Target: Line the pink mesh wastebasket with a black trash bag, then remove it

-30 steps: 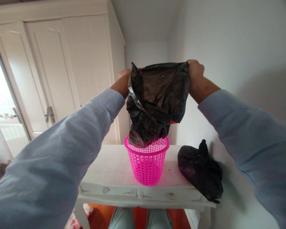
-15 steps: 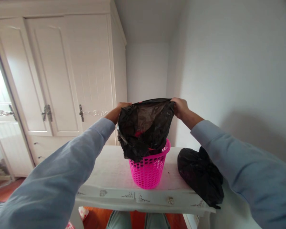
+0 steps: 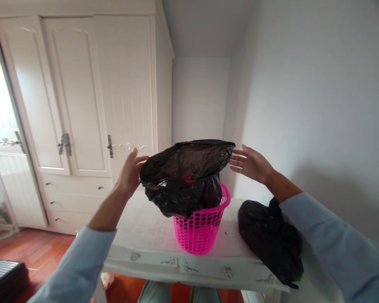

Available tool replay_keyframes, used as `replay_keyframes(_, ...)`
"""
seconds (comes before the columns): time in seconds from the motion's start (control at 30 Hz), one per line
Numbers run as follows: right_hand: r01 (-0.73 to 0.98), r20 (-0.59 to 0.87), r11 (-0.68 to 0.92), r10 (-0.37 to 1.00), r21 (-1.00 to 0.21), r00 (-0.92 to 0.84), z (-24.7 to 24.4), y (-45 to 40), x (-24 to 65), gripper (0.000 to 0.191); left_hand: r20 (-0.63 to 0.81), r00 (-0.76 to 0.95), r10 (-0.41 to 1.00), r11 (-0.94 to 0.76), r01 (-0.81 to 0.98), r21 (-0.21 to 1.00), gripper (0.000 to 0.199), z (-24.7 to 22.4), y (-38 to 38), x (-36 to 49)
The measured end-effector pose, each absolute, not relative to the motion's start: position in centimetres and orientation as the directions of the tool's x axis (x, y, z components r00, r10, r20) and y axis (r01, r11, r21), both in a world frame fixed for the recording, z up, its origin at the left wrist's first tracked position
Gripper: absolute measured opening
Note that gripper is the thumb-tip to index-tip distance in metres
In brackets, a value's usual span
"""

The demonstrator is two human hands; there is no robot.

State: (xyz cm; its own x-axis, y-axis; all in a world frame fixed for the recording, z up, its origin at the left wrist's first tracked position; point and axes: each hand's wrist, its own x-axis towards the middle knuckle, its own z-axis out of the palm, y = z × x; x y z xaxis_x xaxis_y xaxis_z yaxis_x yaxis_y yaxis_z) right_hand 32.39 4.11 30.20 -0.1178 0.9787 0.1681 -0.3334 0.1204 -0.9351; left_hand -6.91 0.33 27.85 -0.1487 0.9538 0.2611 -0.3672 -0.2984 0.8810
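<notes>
A black plastic garbage bag [image 3: 183,195] stands with its mouth spread wide, its lower part inside a pink perforated basket [image 3: 197,235]. Bits of red show at the bag's rim and inside it. At the bag's left edge is my left hand [image 3: 131,170], fingers apart and the tips by the plastic. My right hand [image 3: 252,163] is open beside the right edge, fingers spread, fingertips close to the rim; whether they touch it I cannot tell. Neither hand grips the bag.
The basket stands on a white table [image 3: 139,227] with drawer fronts. A second, bunched black bag [image 3: 270,240] lies at the table's right end. A white wardrobe [image 3: 129,84] stands behind on the left, and a dark striped object [image 3: 3,277] is at lower left.
Both hands have let go of the bag's rim and moved outward, fingers opening. The bag's mouth has sunk a little and widened, tilting leftward.
</notes>
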Motion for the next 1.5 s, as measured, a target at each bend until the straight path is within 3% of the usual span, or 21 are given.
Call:
replay_keyframes(0.1, -0.251, 0.237, 0.190, 0.957, -0.949, -0.170, 28.5, 2.9, 33.5, 0.029, 0.312, -0.176, 0.934, -0.349, -0.250, 0.903, 0.070, 24.5, -4.4, -8.5)
replay_keyframes(0.27, 0.136, 0.256, 0.269, 0.961, -0.954, -0.100, 25.6, 3.6, 32.9, 0.075, 0.355, 0.012, 0.935, -0.347, 0.242, 0.906, 0.077, 20.1, -8.5, -6.1)
replay_keyframes(0.4, 0.323, 0.149, 0.134, 0.989, -0.937, 0.022, 23.9, 5.9, 31.5, 0.102, 0.413, 0.103, 0.905, -0.415, 0.431, 0.801, 0.053, 18.9, -5.9, -3.1)
replay_keyframes(0.57, 0.370, 0.085, 0.073, 0.996, -0.926, 0.016, 22.4, 7.5, 30.6, 0.111, 0.551, 0.064, 0.832, -0.476, 0.591, 0.651, 0.023, 19.6, -1.4, -1.0)
replay_keyframes(0.67, 0.379, 0.104, 0.080, 0.994, -0.922, 0.044, 22.0, 7.6, 30.3, 0.108, 0.645, 0.091, 0.759, -0.498, 0.719, 0.485, 0.012, 20.9, 0.3, 0.3)
replay_keyframes(0.8, 0.398, 0.151, 0.110, 0.986, -0.911, 0.073, 22.0, 7.5, 30.1, 0.101, 0.755, 0.201, 0.624, -0.597, 0.746, 0.295, 0.016, 22.2, 1.9, 1.3)
replay_keyframes(0.87, 0.427, 0.193, 0.150, 0.979, -0.892, 0.060, 22.1, 7.4, 30.2, 0.089, 0.642, 0.290, 0.710, -0.607, 0.715, 0.348, 0.014, 22.3, 2.4, 1.0)
replay_keyframes(0.97, 0.470, 0.263, 0.203, 0.962, -0.859, 0.066, 22.3, 7.3, 30.6, 0.054, 0.449, 0.364, 0.816, -0.573, 0.609, 0.548, 0.018, 21.6, 2.3, 0.0)
replay_keyframes(1.03, 0.493, 0.314, 0.216, 0.942, -0.843, 0.123, 22.5, 7.0, 30.9, 0.032, 0.447, 0.359, 0.820, -0.572, 0.562, 0.598, 0.024, 21.3, 1.8, -0.8)
replay_keyframes(1.13, 0.515, 0.465, 0.311, 0.862, -0.798, 0.200, 23.2, 6.1, 31.2, 0.017, 0.522, 0.309, 0.795, -0.596, 0.553, 0.582, 0.023, 21.4, 0.5, -1.4)
replay_keyframes(1.23, 0.549, 0.642, 0.473, 0.749, -0.689, 0.161, 24.1, 3.9, 30.6, 0.009, 0.678, 0.178, 0.713, -0.647, 0.541, 0.537, 0.026, 22.5, -1.1, -1.3)
replay_keyframes(1.3, 0.592, 0.739, 0.551, 0.664, -0.589, 0.118, 24.5, 1.9, 30.0, 0.007, 0.789, 0.146, 0.597, -0.731, 0.504, 0.460, 0.041, 23.6, -2.0, -1.1)
replay_keyframes(1.37, 0.660, 0.838, 0.595, 0.536, -0.458, 0.099, 24.8, 0.0, 29.4, 0.004, 0.851, 0.229, 0.472, -0.829, 0.442, 0.341, 0.052, 24.9, -2.5, -0.9)
replay_keyframes(1.43, 0.730, 0.922, 0.619, 0.385, -0.289, 0.039, 25.0, -1.4, 29.2, 0.002, 0.846, 0.381, 0.373, -0.896, 0.383, 0.224, 0.045, 26.2, -2.5, -0.7)
replay_keyframes(1.5, 0.755, 0.954, 0.649, 0.278, -0.097, -0.116, 25.0, -1.8, 29.4, 0.013, 0.785, 0.518, 0.340, -0.918, 0.363, 0.158, 0.039, 27.2, -1.9, -0.6)
